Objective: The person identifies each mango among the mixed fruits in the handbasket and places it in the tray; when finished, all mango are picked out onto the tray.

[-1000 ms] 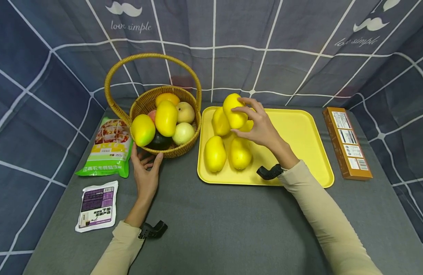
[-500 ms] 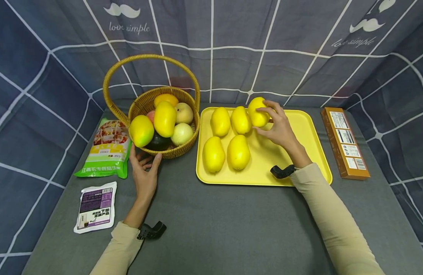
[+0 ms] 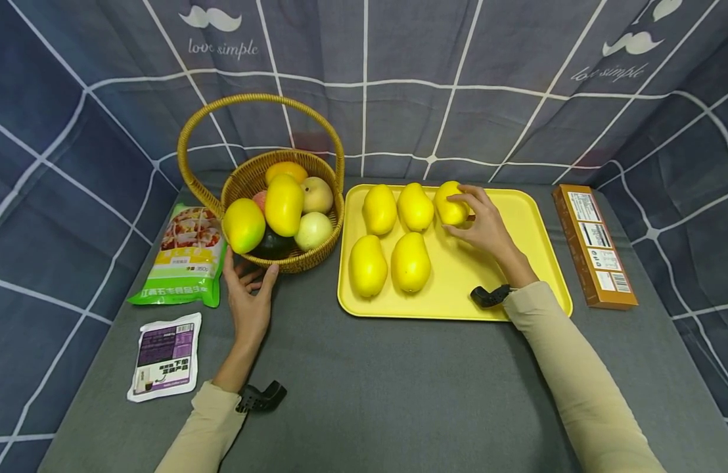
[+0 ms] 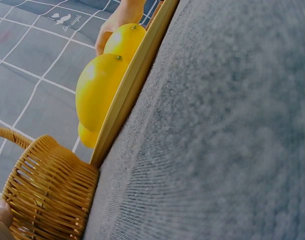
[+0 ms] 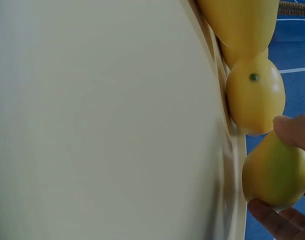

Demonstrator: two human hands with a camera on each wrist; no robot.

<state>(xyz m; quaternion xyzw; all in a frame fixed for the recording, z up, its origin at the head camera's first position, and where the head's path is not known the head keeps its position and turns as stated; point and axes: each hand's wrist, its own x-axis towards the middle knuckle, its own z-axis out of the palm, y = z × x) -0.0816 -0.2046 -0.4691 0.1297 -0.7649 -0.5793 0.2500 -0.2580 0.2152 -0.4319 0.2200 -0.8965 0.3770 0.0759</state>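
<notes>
My right hand (image 3: 479,223) pinches a yellow mango (image 3: 450,203) between thumb and fingers, low over the back of a yellow tray (image 3: 458,295). In the right wrist view, thumb and fingertips lie on opposite sides of this mango (image 5: 277,172). Two other mangoes stand beside it in the back row, the nearer being a mango (image 3: 416,207); two more form the front row, one a mango (image 3: 411,263). My left hand (image 3: 250,309) holds the front wall of a wicker basket (image 3: 307,261), its thumb (image 4: 1,217) against the weave. Mangoes and other round fruit fill this basket.
Left of the basket lies a green food packet (image 3: 183,256), with a white and purple pouch (image 3: 165,358) in front of it. A brown box (image 3: 596,246) stands right of the tray. Grey checked cloth (image 3: 399,118) walls the back and sides.
My right hand has carried the mango rightward, then lowered it beside the back row on the tray. My left hand stays at the basket.
</notes>
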